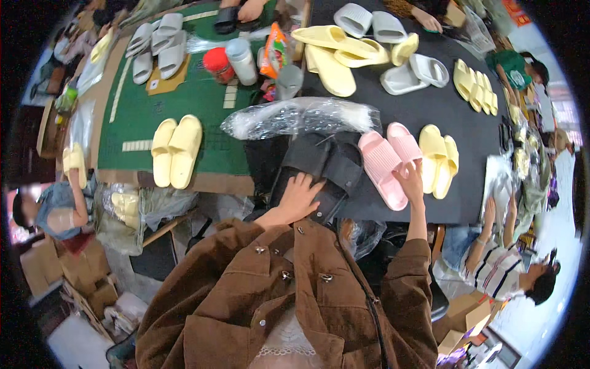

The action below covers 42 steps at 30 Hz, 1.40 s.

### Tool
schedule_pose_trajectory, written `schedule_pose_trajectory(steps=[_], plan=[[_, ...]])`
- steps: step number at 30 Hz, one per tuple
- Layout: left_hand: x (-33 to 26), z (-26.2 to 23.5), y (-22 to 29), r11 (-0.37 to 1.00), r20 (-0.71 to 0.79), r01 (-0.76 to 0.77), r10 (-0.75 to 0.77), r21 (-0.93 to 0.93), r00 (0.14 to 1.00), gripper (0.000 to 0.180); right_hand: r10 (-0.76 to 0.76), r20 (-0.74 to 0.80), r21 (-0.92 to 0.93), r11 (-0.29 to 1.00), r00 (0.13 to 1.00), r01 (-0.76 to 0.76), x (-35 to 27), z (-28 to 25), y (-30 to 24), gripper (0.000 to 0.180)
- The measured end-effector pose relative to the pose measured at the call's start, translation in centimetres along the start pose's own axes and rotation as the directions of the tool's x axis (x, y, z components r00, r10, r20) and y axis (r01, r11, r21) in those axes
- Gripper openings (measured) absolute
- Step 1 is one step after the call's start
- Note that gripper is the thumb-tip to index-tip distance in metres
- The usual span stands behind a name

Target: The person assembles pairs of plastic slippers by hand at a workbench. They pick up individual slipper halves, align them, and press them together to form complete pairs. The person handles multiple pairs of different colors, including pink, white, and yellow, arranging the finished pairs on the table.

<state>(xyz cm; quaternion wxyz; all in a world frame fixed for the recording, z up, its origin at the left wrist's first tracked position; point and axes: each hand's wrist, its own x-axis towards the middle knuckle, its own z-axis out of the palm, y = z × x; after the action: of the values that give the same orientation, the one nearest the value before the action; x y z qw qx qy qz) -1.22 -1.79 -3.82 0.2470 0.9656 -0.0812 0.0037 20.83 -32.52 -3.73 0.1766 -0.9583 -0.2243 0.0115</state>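
1. The left hand [299, 195] lies flat, fingers spread, on a pair of black slippers [322, 167] at the near edge of the black table [455, 117]; it presses, not clamps.
2. The right hand [410, 178] touches the pink slippers [388, 161], fingers loosely open on the near one's edge.
3. A clear plastic bag [301, 117] lies just behind the black pair.
4. Yellow slippers [439, 157] sit just beside the pink ones.

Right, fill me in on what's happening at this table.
A person in a brown jacket works at a table strewn with foam slippers. Their left hand rests flat on a pair of black slippers at the near edge, while the right hand touches a pair of pink slippers beside them. A clear plastic bag lies just behind. Yellow slippers sit on the green mat.
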Motion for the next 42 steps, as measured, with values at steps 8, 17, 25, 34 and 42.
schedule_pose_trajectory(steps=[8, 17, 25, 34, 42], plan=[[-2.5, -0.8, -0.5, 0.985, -0.219, 0.105, -0.133, -0.139, 0.967, 0.042, 0.145, -0.15, -0.235, 0.956, 0.978, -0.178, 0.6, 4.4, 1.8, 0.039], [-9.9, -6.3, -5.4, 0.808, -0.589, 0.553, -0.551, -0.201, 0.591, 0.027, 0.051, -0.112, -0.127, 0.99, 0.992, -0.065, 0.0, 3.0, -1.9, 0.036], [-13.1, -5.7, -14.9, 0.611, -0.439, 0.789, -0.726, -0.059, 0.529, 0.034, 0.318, -0.138, 0.137, 0.944, 0.938, -0.3, -4.2, 4.4, -8.9, 0.035], [-14.0, -2.2, -19.4, 0.582, -0.225, 0.778, -0.812, -0.238, 0.539, 0.032, 0.337, -0.162, 0.008, 0.94, 0.927, -0.341, -4.7, 4.3, -11.3, 0.037], [-17.9, -8.2, -32.6, 0.616, -0.219, 0.785, -0.758, 0.067, 0.614, 0.035, 0.287, -0.173, -0.017, 0.956, 0.942, -0.294, -5.3, 5.9, -8.7, 0.039]])
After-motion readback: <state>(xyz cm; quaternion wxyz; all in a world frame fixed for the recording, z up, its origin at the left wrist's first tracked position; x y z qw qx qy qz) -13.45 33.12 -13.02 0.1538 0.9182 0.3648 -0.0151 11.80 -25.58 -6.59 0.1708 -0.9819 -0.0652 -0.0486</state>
